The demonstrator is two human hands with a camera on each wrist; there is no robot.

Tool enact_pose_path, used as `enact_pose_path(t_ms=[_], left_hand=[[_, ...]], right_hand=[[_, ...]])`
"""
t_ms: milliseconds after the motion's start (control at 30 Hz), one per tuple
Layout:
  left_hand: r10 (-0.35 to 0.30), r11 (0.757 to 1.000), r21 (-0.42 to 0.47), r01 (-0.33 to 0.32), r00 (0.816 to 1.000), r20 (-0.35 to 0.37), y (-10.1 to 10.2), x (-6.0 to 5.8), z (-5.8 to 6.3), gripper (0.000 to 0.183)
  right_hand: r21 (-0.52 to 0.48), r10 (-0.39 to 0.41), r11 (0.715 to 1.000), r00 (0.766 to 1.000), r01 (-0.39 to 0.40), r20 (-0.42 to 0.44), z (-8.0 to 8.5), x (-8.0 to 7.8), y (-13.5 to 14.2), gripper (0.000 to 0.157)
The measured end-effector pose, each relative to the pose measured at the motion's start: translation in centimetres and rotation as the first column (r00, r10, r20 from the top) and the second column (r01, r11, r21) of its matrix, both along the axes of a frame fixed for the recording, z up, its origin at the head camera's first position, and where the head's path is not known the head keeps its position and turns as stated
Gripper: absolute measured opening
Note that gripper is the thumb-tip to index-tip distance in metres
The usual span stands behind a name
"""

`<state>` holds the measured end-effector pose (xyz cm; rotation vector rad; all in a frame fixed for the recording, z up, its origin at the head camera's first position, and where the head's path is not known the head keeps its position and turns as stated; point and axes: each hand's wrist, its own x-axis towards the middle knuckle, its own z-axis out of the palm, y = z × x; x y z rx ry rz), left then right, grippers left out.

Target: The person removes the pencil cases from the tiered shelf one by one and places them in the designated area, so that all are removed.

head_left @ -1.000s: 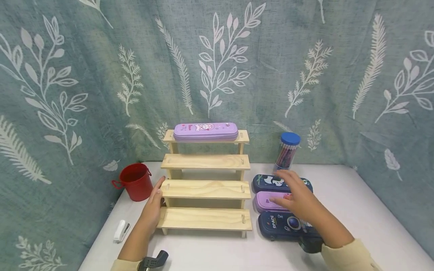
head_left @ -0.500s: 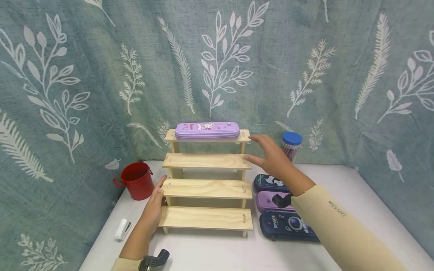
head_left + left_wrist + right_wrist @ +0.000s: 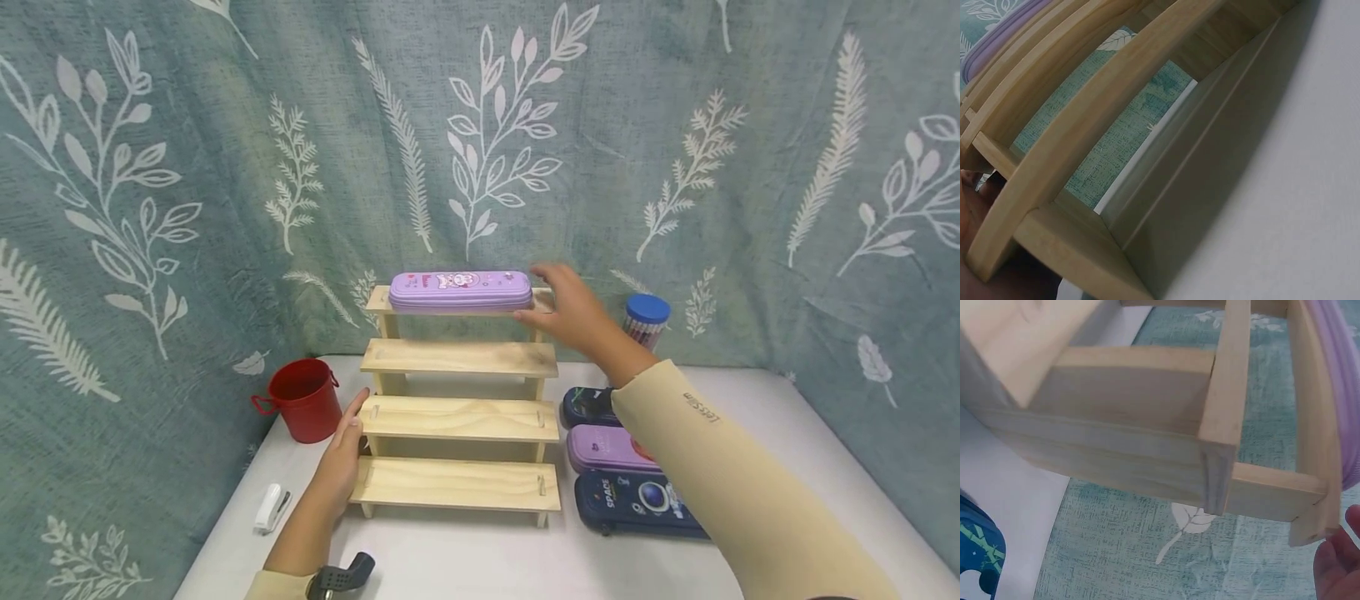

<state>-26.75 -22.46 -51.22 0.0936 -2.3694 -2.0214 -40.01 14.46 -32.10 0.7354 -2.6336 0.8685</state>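
Observation:
A four-tier light wooden step rack (image 3: 459,417) stands on the white table. On its top shelf lies a lilac zippered pencil case (image 3: 459,290) with a cartoon print. My right hand (image 3: 573,310) is at the right end of that case, thumb and fingers spread apart, fingertips right by the end. In the right wrist view, the fingers (image 3: 1338,565) show just past the shelf's end, beside the lilac case (image 3: 1342,381). My left hand (image 3: 341,458) rests along the rack's left side, fingers extended. The left wrist view shows the rack's boards (image 3: 1085,119) close up.
Right of the rack lie a panda case (image 3: 585,406), a second lilac case (image 3: 600,446) and a navy space case (image 3: 637,502), partly hidden by the right sleeve. Behind them stands a blue-lidded pencil tub (image 3: 647,310). A red bucket (image 3: 306,408) and white stapler (image 3: 270,508) sit at left.
My right hand has moved up and left from above the cases on the table to the right end of the lilac case on the top shelf. The left hand stays at the rack's side.

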Motion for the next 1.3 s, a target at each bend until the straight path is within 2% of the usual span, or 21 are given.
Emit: enact_pose_path(t_ms=[200,433,567,733,933,1300], left_hand=[[0.001,1.000,0.010,-0.001,1.000,-0.002,0.1,0.0,0.0,0.050],[-0.015,1.000,0.006,0.015,1.000,-0.025,0.4,-0.2,0.2,0.050],[-0.010,1.000,0.006,0.010,1.000,-0.012,0.4,-0.3,0.2,0.049],[-0.011,1.000,0.012,0.010,1.000,0.009,0.1,-0.2,0.1,0.049],[-0.011,1.000,0.009,0.011,1.000,0.002,-0.3,0.0,0.2,0.049],[-0.008,1.000,0.023,0.007,1.000,0.017,-0.2,-0.1,0.2,0.049]], right_hand=[[0.002,0.004,1.000,0.997,-0.005,0.076,0.8,-1.5,-1.6,0.099],[-0.089,0.027,0.996,0.984,-0.012,0.176,1.8,-2.4,-2.3,0.106],[-0.065,0.037,0.998,0.983,-0.026,0.180,2.0,-2.9,-2.8,0.106],[-0.056,0.025,0.998,0.982,-0.014,0.187,1.3,-3.3,-3.6,0.106],[-0.035,0.046,0.999,0.983,-0.041,0.178,0.6,-3.2,-4.5,0.103],[0.032,-0.005,0.999,0.985,-0.001,0.175,0.3,-3.1,-4.6,0.095]])
